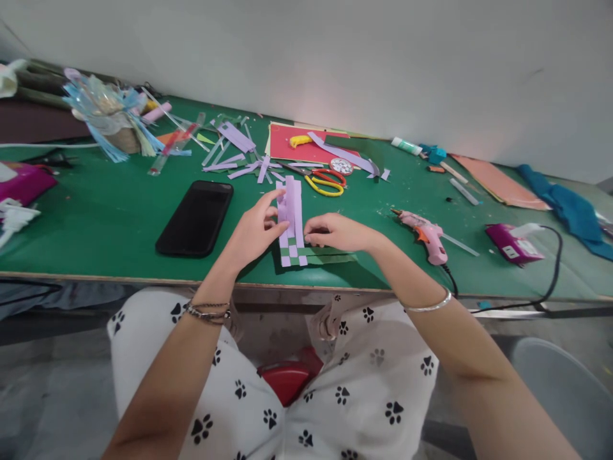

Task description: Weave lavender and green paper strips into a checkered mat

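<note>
No writing can be read anywhere on the green table (96, 223). The white label (511, 252) on the magenta box (502, 235) at the right carries dark marks too small to make out. The phone (195, 217) shows a black screen.

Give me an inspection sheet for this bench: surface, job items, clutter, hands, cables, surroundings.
Surface: green-topped table, paper offcuts strewn at the back.
Job's things: lilac paper strips woven through green paper strips, lying flat near the front edge.
Clutter: black phone, pink glue gun, yellow-and-red-handled scissors, red card sheet, magenta box.
Hands: left hand fingertips rest on the lilac strips; right hand pinches the green strips.
Cables: black cable runs from glue gun along the front edge toward the magenta box.
Surroundings: white wall behind the table.
</note>
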Available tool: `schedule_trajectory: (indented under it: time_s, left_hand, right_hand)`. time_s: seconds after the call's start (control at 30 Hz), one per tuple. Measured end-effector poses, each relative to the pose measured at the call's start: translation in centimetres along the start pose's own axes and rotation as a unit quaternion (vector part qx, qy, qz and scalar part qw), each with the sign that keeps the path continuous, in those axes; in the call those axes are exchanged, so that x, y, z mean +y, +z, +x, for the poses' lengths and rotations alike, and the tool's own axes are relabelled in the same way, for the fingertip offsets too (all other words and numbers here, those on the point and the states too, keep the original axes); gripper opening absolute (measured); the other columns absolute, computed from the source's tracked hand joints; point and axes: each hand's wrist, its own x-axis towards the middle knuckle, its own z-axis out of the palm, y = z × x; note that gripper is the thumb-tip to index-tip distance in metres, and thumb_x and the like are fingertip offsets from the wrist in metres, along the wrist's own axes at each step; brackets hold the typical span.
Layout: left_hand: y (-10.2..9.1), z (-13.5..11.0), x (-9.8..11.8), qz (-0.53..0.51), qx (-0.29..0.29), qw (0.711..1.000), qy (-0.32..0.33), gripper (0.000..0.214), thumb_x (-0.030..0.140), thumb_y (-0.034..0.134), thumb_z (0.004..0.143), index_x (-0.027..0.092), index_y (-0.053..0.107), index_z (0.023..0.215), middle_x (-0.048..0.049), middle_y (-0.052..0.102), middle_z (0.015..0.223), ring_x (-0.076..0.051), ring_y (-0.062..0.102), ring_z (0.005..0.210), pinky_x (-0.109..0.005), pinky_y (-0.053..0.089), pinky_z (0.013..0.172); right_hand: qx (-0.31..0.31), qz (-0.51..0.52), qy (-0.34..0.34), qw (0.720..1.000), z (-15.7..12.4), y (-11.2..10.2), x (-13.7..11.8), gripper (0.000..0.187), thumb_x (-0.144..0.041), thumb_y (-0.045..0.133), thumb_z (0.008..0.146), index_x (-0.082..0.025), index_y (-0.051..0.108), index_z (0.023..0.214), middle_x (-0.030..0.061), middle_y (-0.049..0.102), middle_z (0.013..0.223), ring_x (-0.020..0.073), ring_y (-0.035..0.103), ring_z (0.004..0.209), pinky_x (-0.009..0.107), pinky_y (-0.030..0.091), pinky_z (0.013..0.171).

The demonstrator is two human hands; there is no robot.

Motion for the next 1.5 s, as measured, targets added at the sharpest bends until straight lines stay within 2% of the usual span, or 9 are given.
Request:
schedule_trajectory:
  time_s: [0.3, 0.57, 0.77, 0.9, 1.0, 1.1, 1.2, 1.37, 1.5]
  left_hand:
    - [0.1, 0.0, -0.2, 0.052, 0.011, 0.998, 0.027, 0.052, 0.023, 0.055, 0.075, 0.018, 0.044, 0.125, 0.0018, 0.054, 0.078, -0.008, 0.047, 0.054, -0.022, 0.045, 0.06]
    - [0.2, 0.1, -0.1, 0.142, 0.004, 0.989, 0.029, 0.049, 0.02, 0.055, 0.076, 0.016, 0.046, 0.124, -0.0042, 0.063, 0.092, -0.012, 0.059, 0.063, -0.025, 0.048, 0.068]
    - [0.5, 0.0, -0.1, 0.22, -0.004, 0.976, 0.005, 0.047, 0.02, 0.052, 0.08, 0.018, 0.044, 0.126, -0.0051, 0.065, 0.098, -0.015, 0.062, 0.067, -0.027, 0.048, 0.071]
    - [0.2, -0.3, 0.4, 0.315, 0.038, 0.948, 0.011, 0.041, 0.023, 0.049, 0.082, 0.019, 0.047, 0.123, -0.007, 0.063, 0.103, -0.022, 0.061, 0.088, -0.03, 0.049, 0.074]
    - [-0.2, -0.8, 0.8, 0.374, 0.079, 0.921, 0.074, 0.037, 0.025, 0.042, 0.087, 0.015, 0.05, 0.121, -0.0126, 0.055, 0.12, -0.027, 0.05, 0.112, -0.038, 0.045, 0.088]
    - [0.1, -1.6, 0.7, 0.365, -0.036, 0.913, 0.181, 0.043, 0.031, 0.032, 0.091, 0.013, 0.044, 0.129, -0.0111, 0.044, 0.137, -0.024, 0.037, 0.128, -0.04, 0.033, 0.104]
    - [1.1, -2.6, 0.3, 0.384, -0.128, 0.898, 0.17, 0.052, 0.038, 0.027, 0.093, 0.012, 0.032, 0.138, -0.0098, 0.031, 0.146, -0.021, 0.026, 0.135, -0.04, 0.025, 0.109]
    - [2.0, -3.3, 0.4, 0.435, -0.181, 0.877, 0.097, 0.052, 0.037, 0.023, 0.094, 0.013, 0.029, 0.14, -0.0057, 0.023, 0.148, -0.019, 0.022, 0.137, -0.043, 0.017, 0.112]
    - [1.8, -3.1, 0.6, 0.443, -0.183, 0.873, 0.092, 0.052, 0.037, 0.022, 0.094, 0.015, 0.03, 0.14, -0.0047, 0.024, 0.148, -0.019, 0.022, 0.137, -0.043, 0.017, 0.112]
  right_hand:
    - [-0.007, -0.045, -0.037, 0.998, 0.1, -0.1, 0.0, 0.016, -0.026, 0.043, 0.081, -0.016, 0.051, 0.071, -0.0041, 0.044, 0.061, 0.0084, 0.035, 0.056, 0.023, 0.029, 0.056]
    - [-0.007, -0.087, -0.031, 0.996, -0.1, 0.0, 0.1, 0.02, -0.029, 0.043, 0.082, -0.016, 0.052, 0.069, -0.0033, 0.046, 0.061, 0.0094, 0.038, 0.059, 0.023, 0.029, 0.058]
    - [0.042, -0.125, -0.037, 0.991, 0.0, 0.5, 0.4, 0.016, -0.024, 0.045, 0.082, -0.015, 0.054, 0.072, 0.0008, 0.055, 0.071, 0.0105, 0.044, 0.065, 0.023, 0.032, 0.061]
    - [0.068, -0.119, -0.016, 0.99, 0.0, 0.8, 0.6, 0.013, -0.022, 0.046, 0.082, -0.015, 0.055, 0.074, -0.0001, 0.056, 0.069, 0.0097, 0.043, 0.062, 0.023, 0.033, 0.06]
    - [0.077, -0.12, -0.019, 0.99, 0.0, 0.9, 0.6, 0.011, -0.02, 0.048, 0.081, -0.015, 0.055, 0.075, -0.0004, 0.056, 0.069, 0.0091, 0.043, 0.062, 0.022, 0.033, 0.061]
    - [0.079, -0.119, -0.018, 0.99, 0.1, 1.0, 0.6, 0.009, -0.018, 0.049, 0.08, -0.015, 0.054, 0.073, -0.001, 0.054, 0.067, 0.0088, 0.042, 0.061, 0.022, 0.032, 0.06]
    - [0.082, -0.106, -0.011, 0.991, 0.2, 1.0, 0.5, 0.009, -0.019, 0.05, 0.079, -0.015, 0.053, 0.071, -0.0016, 0.054, 0.067, 0.0087, 0.043, 0.061, 0.022, 0.032, 0.06]
    - [0.083, -0.132, 0.027, 0.987, 0.2, 1.0, 0.2, 0.014, -0.023, 0.052, 0.079, -0.015, 0.054, 0.068, -0.0033, 0.051, 0.06, 0.0081, 0.04, 0.057, 0.022, 0.029, 0.058]
    - [0.07, -0.145, 0.048, 0.986, 0.1, 0.8, 0.0, 0.016, -0.024, 0.052, 0.08, -0.014, 0.056, 0.067, -0.0041, 0.049, 0.057, 0.0076, 0.038, 0.054, 0.022, 0.028, 0.057]
